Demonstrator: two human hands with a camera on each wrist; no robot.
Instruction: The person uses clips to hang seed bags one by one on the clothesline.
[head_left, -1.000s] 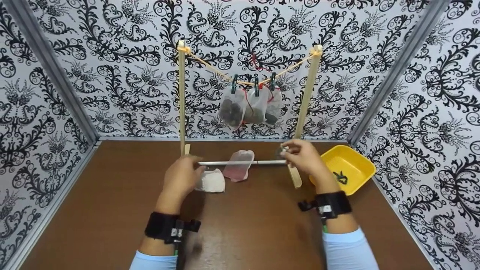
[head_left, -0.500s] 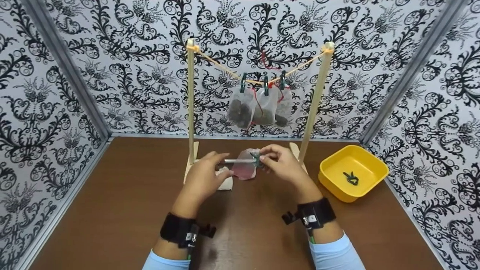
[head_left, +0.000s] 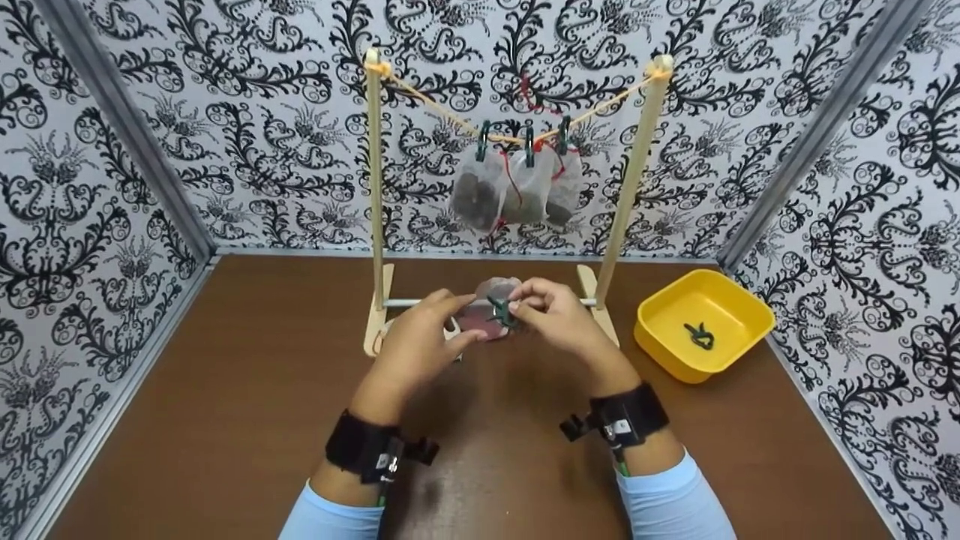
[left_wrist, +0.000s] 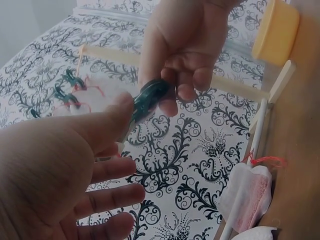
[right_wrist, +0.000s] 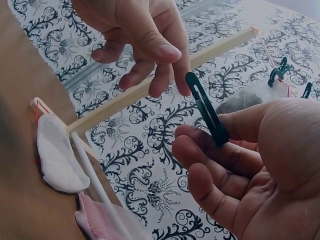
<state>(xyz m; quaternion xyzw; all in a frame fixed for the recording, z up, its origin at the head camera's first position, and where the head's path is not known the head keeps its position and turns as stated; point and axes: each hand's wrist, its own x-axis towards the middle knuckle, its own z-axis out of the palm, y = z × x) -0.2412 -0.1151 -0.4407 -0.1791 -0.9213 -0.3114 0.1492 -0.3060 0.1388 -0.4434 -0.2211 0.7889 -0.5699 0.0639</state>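
Note:
My right hand [head_left: 559,319] pinches a dark green spring clip [right_wrist: 207,109] between thumb and fingers, above the table's middle. Facing it, my left hand [head_left: 420,341] has its thumb and fingers spread. Its fingertips are close to the clip; whether they touch it I cannot tell. Below the hands lies a small mesh bag with pink contents [left_wrist: 250,200], partly under a white rod [right_wrist: 92,167]. A bag with white contents [right_wrist: 60,152] lies left of it, mostly hidden by my left hand in the head view.
Two wooden posts [head_left: 376,187] hold up a sagging orange cord [head_left: 427,100]. Bags with dark contents [head_left: 476,196] hang from it by green clips [head_left: 529,146]. At the right stands a yellow container [head_left: 675,361] with green clips [head_left: 699,337] inside. A patterned backdrop [head_left: 285,187] surrounds the table.
My right hand has moved left from the right post, carrying the green clip. Meanwhile my left hand has come rightward from the left post, so both are now close together.

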